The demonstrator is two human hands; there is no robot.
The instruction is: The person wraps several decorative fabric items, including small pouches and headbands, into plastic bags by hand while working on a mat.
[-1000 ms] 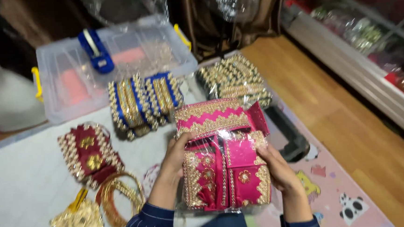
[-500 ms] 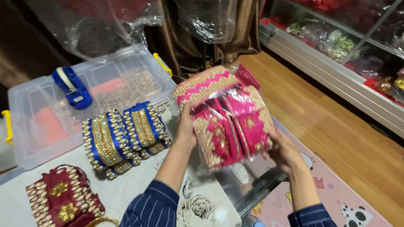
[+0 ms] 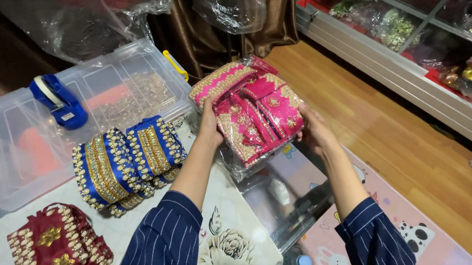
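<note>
Pink embroidered pouches (image 3: 254,112) in clear wrap, centre frame, lifted above the table edge (image 3: 14,260). Left hand (image 3: 209,127) and right hand (image 3: 313,133) clamp opposite sides. Keep palms flat, support underneath; slippery wrap could let the bundle slide. Blue pouches (image 3: 128,161) lie lower left.

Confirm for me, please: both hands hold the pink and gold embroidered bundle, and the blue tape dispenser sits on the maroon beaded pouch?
Not quite: in the head view the blue tape dispenser sits on the clear plastic storage box, not the maroon beaded pouch. Both hands, left and right, do hold the pink and gold embroidered bundle.
</note>
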